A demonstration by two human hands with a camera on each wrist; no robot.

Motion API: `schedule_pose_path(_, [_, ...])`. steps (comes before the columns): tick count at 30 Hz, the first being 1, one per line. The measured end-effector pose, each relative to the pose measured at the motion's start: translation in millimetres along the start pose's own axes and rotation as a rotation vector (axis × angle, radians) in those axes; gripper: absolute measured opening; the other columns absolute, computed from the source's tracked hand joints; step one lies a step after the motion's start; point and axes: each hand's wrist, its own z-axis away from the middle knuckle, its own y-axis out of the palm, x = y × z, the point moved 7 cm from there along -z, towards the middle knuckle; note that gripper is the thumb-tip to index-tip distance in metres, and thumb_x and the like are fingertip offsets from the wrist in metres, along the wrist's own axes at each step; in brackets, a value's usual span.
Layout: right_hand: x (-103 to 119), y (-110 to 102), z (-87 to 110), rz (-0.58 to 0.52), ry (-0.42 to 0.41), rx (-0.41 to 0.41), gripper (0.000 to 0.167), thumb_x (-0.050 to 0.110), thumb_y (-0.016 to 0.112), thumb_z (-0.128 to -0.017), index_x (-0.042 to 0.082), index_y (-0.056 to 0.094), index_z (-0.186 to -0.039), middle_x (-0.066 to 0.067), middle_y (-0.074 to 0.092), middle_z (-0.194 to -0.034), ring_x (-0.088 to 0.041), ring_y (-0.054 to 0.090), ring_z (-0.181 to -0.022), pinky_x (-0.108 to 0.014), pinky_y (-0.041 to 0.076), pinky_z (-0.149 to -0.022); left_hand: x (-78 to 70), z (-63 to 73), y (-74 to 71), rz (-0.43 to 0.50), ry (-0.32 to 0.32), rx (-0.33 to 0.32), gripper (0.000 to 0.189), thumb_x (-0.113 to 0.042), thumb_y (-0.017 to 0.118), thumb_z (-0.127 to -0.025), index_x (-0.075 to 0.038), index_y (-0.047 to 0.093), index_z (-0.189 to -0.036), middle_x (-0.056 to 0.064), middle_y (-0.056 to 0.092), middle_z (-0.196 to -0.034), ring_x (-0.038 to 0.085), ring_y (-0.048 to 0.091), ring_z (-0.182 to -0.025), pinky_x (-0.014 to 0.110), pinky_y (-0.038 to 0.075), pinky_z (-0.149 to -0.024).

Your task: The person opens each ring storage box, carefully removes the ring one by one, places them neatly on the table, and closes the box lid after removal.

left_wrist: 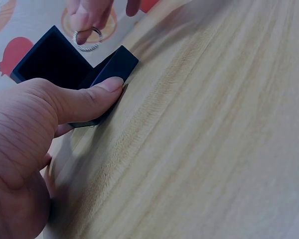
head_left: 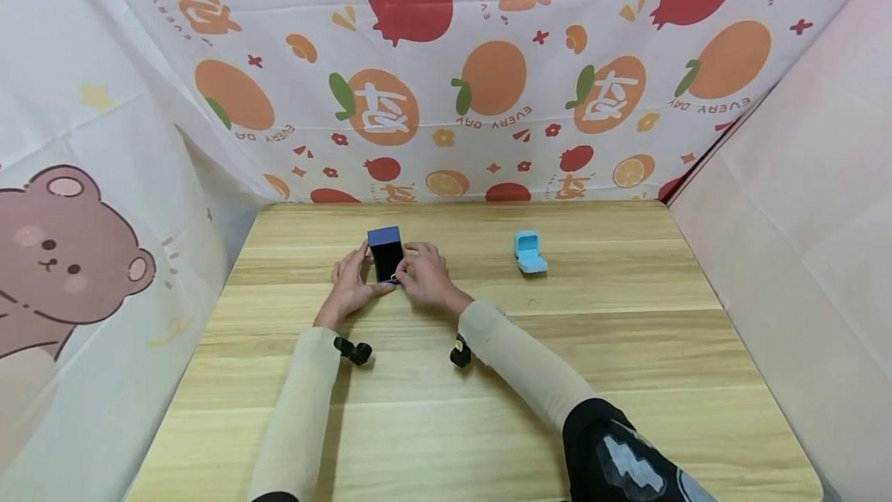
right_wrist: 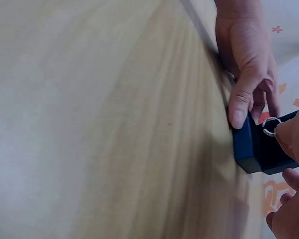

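A dark blue ring box (head_left: 384, 236) stands with its lid raised on the wooden table, its black inside facing the person. My left hand (head_left: 351, 285) holds it, the thumb (left_wrist: 97, 102) lying along the front of its base and the other fingers at its far left side. Between thumb and fingertips, my right hand (head_left: 427, 277) pinches a silver ring (left_wrist: 91, 48) with a textured band. In the right wrist view the ring (right_wrist: 270, 119) appears just over the opening of the box (right_wrist: 245, 149). The right hand's other fingers are spread near the lid's right side.
A light blue ring box (head_left: 529, 252), also with its lid up, sits on the table (head_left: 627, 347) to the right of the hands. Behind the table hangs a white cloth (head_left: 481, 153) with fruit prints. Pale cloths enclose the left and right sides.
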Motion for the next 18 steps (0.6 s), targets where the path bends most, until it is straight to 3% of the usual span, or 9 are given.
schedule_pose_path(10, [-4.4, 11.8, 7.3, 0.011, -0.013, 0.003, 0.012, 0.022, 0.065, -0.096, 0.017, 0.074, -0.090, -0.008, 0.048, -0.155, -0.033, 0.030, -0.149, -0.054, 0.031, -0.112, 3.1, -1.1, 1.2, -0.009, -0.001, 0.004, 0.115, -0.027, 0.087, -0.081, -0.017, 0.010, -0.165, 0.024, 0.055, -0.144, 0.039, 0.012, -0.157, 0.059, -0.005, -0.124])
schedule_pose_path(18, [-8.7, 18.8, 16.4, 0.039, 0.020, 0.036, 0.014, 0.027, 0.064, -0.097, 0.021, 0.073, -0.088, -0.006, 0.046, -0.157, -0.030, 0.029, -0.149, -0.053, 0.029, -0.114, 4.0, -1.7, 1.4, -0.015, 0.015, -0.010, 0.115, -0.026, 0.088, -0.080, -0.012, 0.011, -0.164, 0.024, 0.055, -0.141, 0.041, 0.017, -0.155, 0.060, -0.004, -0.124])
